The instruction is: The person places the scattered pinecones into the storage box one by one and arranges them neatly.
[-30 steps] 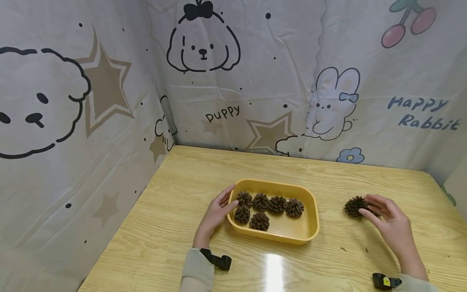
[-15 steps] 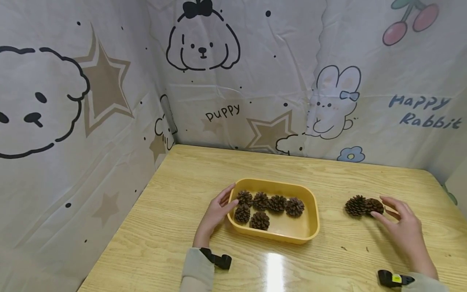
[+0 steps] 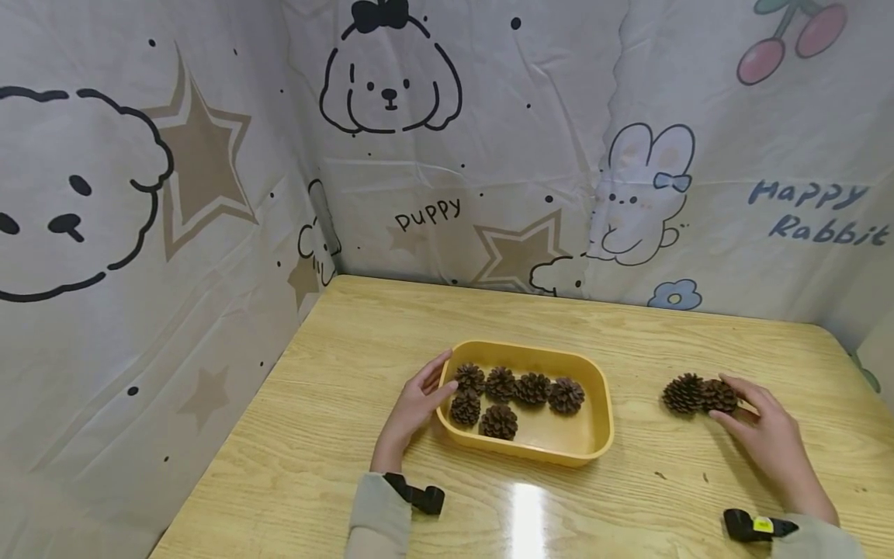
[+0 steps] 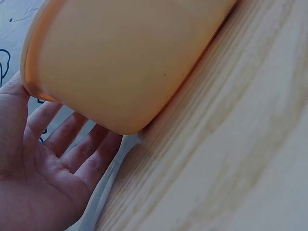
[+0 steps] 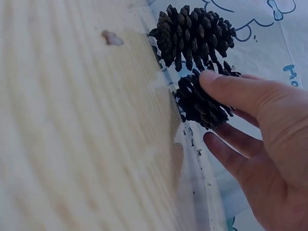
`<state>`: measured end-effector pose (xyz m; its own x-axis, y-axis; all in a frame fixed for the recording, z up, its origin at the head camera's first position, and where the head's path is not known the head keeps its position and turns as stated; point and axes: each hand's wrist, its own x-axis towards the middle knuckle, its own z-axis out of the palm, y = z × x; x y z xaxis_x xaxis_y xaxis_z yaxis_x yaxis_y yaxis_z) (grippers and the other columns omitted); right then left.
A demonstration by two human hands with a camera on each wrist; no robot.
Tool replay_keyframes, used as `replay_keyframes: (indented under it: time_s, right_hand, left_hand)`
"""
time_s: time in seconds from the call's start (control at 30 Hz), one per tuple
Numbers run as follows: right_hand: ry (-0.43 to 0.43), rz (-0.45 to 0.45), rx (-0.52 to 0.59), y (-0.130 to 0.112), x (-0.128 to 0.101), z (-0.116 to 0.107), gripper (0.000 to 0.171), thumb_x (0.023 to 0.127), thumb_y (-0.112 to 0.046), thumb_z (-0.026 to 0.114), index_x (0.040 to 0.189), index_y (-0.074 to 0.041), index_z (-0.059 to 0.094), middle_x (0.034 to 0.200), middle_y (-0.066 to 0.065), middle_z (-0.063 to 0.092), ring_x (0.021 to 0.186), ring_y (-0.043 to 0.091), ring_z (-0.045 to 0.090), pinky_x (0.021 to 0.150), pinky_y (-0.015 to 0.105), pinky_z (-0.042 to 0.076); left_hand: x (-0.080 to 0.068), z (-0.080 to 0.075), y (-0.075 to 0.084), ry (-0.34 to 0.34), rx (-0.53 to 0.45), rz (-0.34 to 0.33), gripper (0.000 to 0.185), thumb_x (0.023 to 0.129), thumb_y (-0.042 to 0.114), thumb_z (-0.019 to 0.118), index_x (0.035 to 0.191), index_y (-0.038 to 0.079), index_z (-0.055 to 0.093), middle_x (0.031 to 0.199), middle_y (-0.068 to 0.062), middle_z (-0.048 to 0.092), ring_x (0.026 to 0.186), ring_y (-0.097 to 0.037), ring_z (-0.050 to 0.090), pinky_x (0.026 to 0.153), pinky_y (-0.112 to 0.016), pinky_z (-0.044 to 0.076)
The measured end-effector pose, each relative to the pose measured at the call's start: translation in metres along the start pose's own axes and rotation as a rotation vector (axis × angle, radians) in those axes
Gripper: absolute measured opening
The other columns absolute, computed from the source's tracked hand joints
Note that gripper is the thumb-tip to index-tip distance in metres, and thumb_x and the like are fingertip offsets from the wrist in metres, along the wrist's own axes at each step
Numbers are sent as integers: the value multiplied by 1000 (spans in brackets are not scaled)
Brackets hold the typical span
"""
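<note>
My left hand (image 3: 412,407) holds the left end of a yellow plastic basket (image 3: 562,436), thumb at its rim and fingers along the outer wall. In the left wrist view the fingers lie against the underside edge of that wall. Several brown pine cones (image 3: 499,422) sit inside, mostly toward the left and back. On the table to the right, my right hand (image 3: 771,435) holds one pine cone (image 5: 199,103) between thumb and fingers; the far fingertips are partly hidden behind it. A second pine cone (image 3: 682,394) lies right beside the held one, on its left.
The wooden table (image 3: 377,326) ends at a printed cloth (image 3: 433,171) hung along its back and left. Small dark scraps (image 3: 660,474) lie on the wood between basket and right hand. Each wrist wears a black strap device (image 3: 757,526).
My right hand first drew back to the right off the pine cones, uncovering the right-hand one, then closed in on that cone. The left hand and the basket stay in place.
</note>
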<state>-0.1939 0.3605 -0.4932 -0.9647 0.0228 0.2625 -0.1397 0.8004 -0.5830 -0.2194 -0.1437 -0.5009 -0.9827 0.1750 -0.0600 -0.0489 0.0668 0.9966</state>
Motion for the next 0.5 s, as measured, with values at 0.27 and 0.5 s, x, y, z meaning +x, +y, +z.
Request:
replay_keyframes:
  time_s: [0.27,0.5]
  right_hand:
    - [17,42,-53,0,4,3,53,90,-5,69,138,5,49,131,35,49,111,56,50,66,-12,32]
    - [34,50,-63,2,3,3,52,91,-10,69,137,4,50,131,35,49,109,56,51,65,-11,34]
  left_hand:
    - [-1,0,1,-2,-3,-2,59,95,24,65,149,28,41,159,-3,36,146,-27,37,118,-46,36]
    - [-2,1,2,-2,-9,-5,59,96,23,65,150,28,41,159,-3,36,146,-28,37,118,-46,37]
